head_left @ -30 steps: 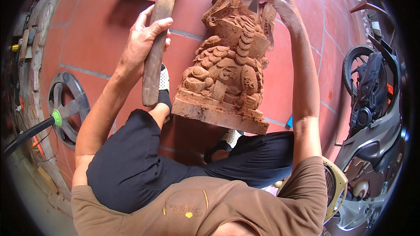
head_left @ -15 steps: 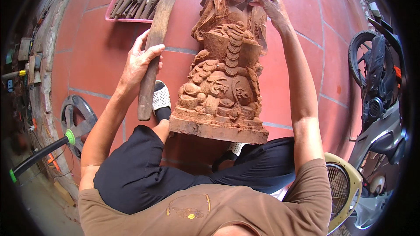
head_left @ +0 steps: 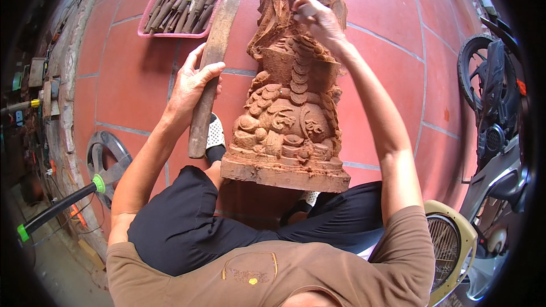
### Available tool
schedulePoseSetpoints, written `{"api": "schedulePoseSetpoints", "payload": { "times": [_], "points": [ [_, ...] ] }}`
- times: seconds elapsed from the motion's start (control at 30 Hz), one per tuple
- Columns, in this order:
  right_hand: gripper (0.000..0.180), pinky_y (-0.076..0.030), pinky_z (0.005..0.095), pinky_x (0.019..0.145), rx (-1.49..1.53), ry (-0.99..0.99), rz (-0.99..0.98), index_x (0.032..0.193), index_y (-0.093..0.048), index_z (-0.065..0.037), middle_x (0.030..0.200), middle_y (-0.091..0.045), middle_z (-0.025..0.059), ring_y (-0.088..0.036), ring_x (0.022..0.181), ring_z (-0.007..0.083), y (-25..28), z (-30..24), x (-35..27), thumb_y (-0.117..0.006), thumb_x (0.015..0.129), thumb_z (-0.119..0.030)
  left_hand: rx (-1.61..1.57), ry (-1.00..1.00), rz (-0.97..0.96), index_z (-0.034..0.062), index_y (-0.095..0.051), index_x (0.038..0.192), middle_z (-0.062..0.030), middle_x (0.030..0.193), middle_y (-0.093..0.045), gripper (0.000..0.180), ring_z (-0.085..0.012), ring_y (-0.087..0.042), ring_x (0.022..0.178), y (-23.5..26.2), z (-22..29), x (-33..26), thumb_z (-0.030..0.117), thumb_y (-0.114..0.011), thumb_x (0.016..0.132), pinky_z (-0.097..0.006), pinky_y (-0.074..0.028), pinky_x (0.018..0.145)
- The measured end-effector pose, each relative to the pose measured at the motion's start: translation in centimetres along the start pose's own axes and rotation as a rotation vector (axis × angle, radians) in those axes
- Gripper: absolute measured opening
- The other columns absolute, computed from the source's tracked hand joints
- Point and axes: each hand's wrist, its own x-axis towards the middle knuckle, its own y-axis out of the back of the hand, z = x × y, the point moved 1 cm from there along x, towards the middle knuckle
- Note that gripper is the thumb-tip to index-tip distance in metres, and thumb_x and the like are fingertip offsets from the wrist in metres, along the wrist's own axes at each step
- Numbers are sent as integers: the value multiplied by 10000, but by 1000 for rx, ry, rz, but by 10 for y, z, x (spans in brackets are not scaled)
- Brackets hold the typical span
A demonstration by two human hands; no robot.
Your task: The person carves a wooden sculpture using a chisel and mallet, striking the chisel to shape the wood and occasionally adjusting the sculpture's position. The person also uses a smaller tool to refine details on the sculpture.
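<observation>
A reddish-brown wood carving (head_left: pixel 284 119) stands between my knees, with carved coin shapes, rounded forms and a square base. Wood dust coats much of it. My left hand (head_left: pixel 196 85) is wrapped around a long, worn wooden mallet stick (head_left: pixel 215 51), held nearly upright beside the carving's left side. My right hand (head_left: pixel 319 21) is at the upper part of the carving, its fingers curled together close to the surface. What these fingers hold, if anything, is hidden; no chisel shows in them.
A pink plastic basket (head_left: pixel 182 34) of several wooden-handled tools (head_left: pixel 185 8) sits on the red tiled floor at far left. A fan (head_left: pixel 446 244) stands at lower right, near a motorbike (head_left: pixel 492 102). A grey wheel-like base (head_left: pixel 105 159) with a black pole is at left.
My right hand has moved left and down onto the carving; the chisel that showed in it earlier is out of sight. My left hand and the mallet stick have shifted slightly right.
</observation>
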Motion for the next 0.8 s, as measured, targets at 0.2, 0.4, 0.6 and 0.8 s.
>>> {"api": "schedulePoseSetpoints", "payload": {
  "times": [0.2, 0.4, 0.6, 0.8],
  "points": [
    [160, -513, 267, 872, 438, -59, -127, 1117, -587, -83, 993, -667, 31, -642, 969, 116, 11, -17, -28, -612, 961, -106, 17, -16, 19, 82, -387, 1449, -5, 791, -584, 638, -73, -593, 604, 9, -1, 3, 192, -696, 902, -206, -491, 521],
    [160, -537, 329, 798, 117, -85, 99, 1075, -608, -109, 1036, -686, 57, -671, 900, 186, 11, -5, 10, -652, 921, -107, -5, -34, -4, 77, -387, 1450, -5, 787, -586, 636, -70, -592, 604, 5, 4, 3, 189, -692, 903, -209, -496, 524],
    [247, -522, 400, 879, -113, 32, -11, 1064, -593, -118, 1100, -640, 102, -643, 1029, 289, 0, -9, -20, -666, 848, -22, -14, -9, 7, 73, -376, 1456, -3, 783, -581, 660, -65, -584, 600, 12, -1, -3, 194, -701, 895, -213, -491, 526],
    [248, -516, 302, 866, 260, -119, -178, 1047, -635, -112, 1030, -669, 1, -623, 964, 130, 28, -30, -34, -654, 865, 54, -14, 5, 19, 76, -371, 1461, 1, 790, -574, 672, -64, -582, 601, 15, -1, -6, 200, -704, 890, -213, -484, 528]
  ]
}}
